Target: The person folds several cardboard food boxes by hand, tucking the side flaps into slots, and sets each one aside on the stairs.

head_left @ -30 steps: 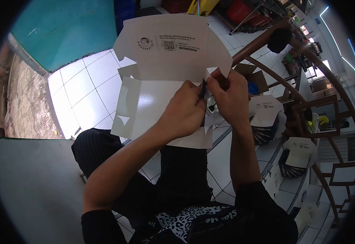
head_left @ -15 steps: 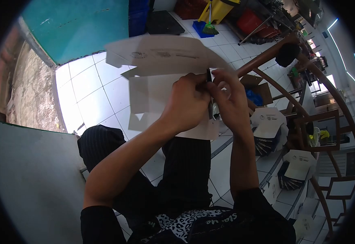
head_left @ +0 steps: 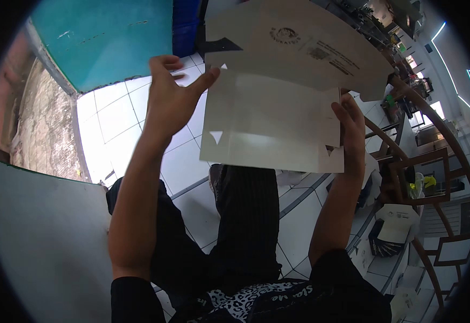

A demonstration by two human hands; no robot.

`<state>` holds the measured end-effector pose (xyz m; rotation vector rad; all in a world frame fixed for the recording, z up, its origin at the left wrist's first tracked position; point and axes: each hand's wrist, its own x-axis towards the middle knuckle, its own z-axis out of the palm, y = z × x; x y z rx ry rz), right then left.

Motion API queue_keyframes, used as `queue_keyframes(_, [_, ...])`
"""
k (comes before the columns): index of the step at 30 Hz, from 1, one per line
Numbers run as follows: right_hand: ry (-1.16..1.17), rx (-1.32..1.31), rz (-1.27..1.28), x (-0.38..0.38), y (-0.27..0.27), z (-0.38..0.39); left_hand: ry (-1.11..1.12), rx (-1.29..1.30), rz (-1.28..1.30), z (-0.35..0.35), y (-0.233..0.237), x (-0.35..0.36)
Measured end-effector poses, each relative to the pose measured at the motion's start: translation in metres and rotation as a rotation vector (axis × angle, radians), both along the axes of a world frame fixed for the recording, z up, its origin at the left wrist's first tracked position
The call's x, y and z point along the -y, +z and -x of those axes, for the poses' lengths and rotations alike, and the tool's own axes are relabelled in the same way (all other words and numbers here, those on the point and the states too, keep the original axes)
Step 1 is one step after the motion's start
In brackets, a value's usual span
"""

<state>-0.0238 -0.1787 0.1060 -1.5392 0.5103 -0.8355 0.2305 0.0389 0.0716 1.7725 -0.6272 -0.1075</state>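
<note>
An unfolded white box blank is held up in front of my knees, with a round logo and small print on its upper flap and triangular notches along its sides. My right hand grips its right edge, thumb over the near face and fingers partly hidden behind. At the left edge, my left hand has its fingers spread, and the thumb tip overlaps the blank beside an upper notch.
Stacked box blanks with dark printed parts fanned out sit at the right. Brown wooden frames curve along that side. A teal panel stands at the upper left beside a doorway; white tiles cover the floor.
My hands, together at the blank's right part before, are now apart, the left one having moved left. The blank has shifted right, looks larger, and shows its print more clearly.
</note>
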Motion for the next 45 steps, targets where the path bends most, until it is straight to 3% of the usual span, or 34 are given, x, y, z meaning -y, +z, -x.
queue_keyframes(1, [0.007,-0.029,0.036,0.001,0.000,0.001,-0.289,-0.235,0.011,-0.004,0.006,-0.006])
queue_keyframes(3, [0.022,-0.092,0.107,0.001,-0.001,0.003,-0.559,-0.413,0.131,0.005,0.017,-0.010])
queue_keyframes(7, [-0.116,-0.469,0.391,0.011,-0.003,0.012,-0.453,-0.159,-0.179,0.007,-0.006,0.006])
queue_keyframes(9, [-0.336,-0.697,0.729,-0.011,0.006,0.021,-0.416,-0.088,-0.203,0.010,-0.016,0.012])
queue_keyframes(12, [-0.534,-0.238,0.647,-0.071,0.017,0.015,-0.420,-0.103,-0.202,0.013,-0.018,0.014])
queue_keyframes(15, [0.006,-0.388,0.594,-0.115,0.011,-0.025,-0.486,-0.128,-0.257,0.021,-0.010,0.018])
queue_keyframes(16, [0.072,-0.526,0.701,-0.121,0.004,-0.036,-0.506,-0.131,-0.277,0.023,-0.008,0.019])
queue_keyframes(18, [0.087,-0.678,0.738,-0.116,-0.019,-0.055,-0.555,-0.077,-0.202,0.026,-0.014,0.021])
queue_keyframes(22, [0.072,-0.593,0.641,-0.109,-0.031,-0.060,-0.641,-0.021,-0.144,0.029,-0.003,0.010])
queue_keyframes(25, [0.091,-0.488,0.372,-0.099,-0.038,-0.061,-0.737,0.020,-0.033,0.031,-0.009,0.009])
queue_keyframes(26, [0.075,-0.370,0.443,-0.093,-0.049,-0.060,-0.704,0.133,-0.049,0.033,-0.012,0.010])
queue_keyframes(31, [0.080,-0.199,0.170,-0.094,-0.071,-0.067,-0.466,0.555,-0.149,0.044,-0.016,0.010])
queue_keyframes(33, [0.057,-0.208,0.205,-0.096,-0.069,-0.069,-0.439,0.513,-0.281,0.040,-0.003,0.007])
queue_keyframes(35, [-0.009,-0.263,0.337,-0.101,-0.065,-0.072,-0.498,0.292,-0.210,0.043,0.009,0.006])
queue_keyframes(37, [-0.082,-0.213,0.395,-0.111,-0.055,-0.078,-0.507,0.231,-0.103,0.042,0.010,0.008])
queue_keyframes(39, [-0.059,-0.251,0.357,-0.117,-0.041,-0.082,-0.408,0.234,-0.021,0.042,0.001,0.012])
queue_keyframes(40, [-0.083,-0.231,0.464,-0.117,-0.045,-0.085,-0.386,0.104,0.115,0.044,-0.001,0.014])
queue_keyframes(42, [-0.116,-0.194,0.666,-0.116,-0.057,-0.090,-0.335,0.013,0.140,0.043,0.011,0.014])
queue_keyframes(45, [-0.154,-0.207,0.697,-0.123,-0.054,-0.092,-0.305,-0.058,0.169,0.041,0.013,0.015])
